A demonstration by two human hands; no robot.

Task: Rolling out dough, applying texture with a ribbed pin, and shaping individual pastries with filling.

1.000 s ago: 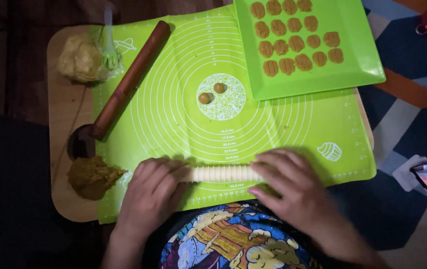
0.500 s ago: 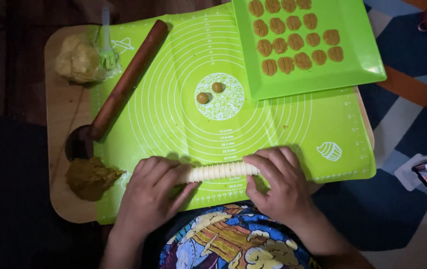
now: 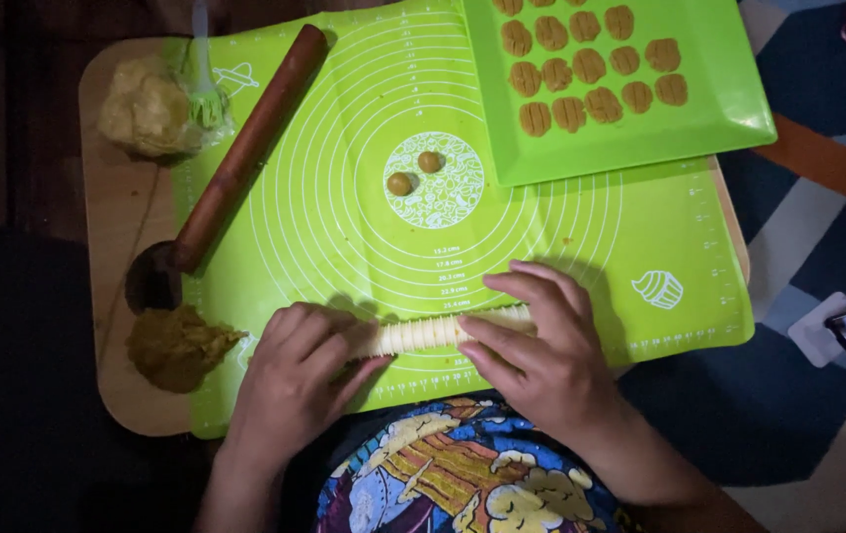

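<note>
Nearest: left hand (image 3: pixel 290 380) and right hand (image 3: pixel 541 341), fingers spread flat, set apart on either end of a pale ridged roll (image 3: pixel 433 334) lying crosswise on the green silicone mat (image 3: pixel 344 227), pinning it against rolling. Left of them, a brown filling mound (image 3: pixel 176 345) on the wooden bench (image 3: pixel 112 247), within reach. Mid-mat: two small balls (image 3: pixel 415 173). Beyond: rolling pin (image 3: pixel 245 153) laid diagonally aside, pale dough lump (image 3: pixel 147 109), green tray (image 3: pixel 719 109) holding shaped pieces in rows.

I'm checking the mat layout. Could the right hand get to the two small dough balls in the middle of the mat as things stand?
Probably yes. The right hand rests on the pale ridged roll, and the dough balls lie straight ahead on the green mat with only bare mat between; the rolling pin lies off to the left.
</note>
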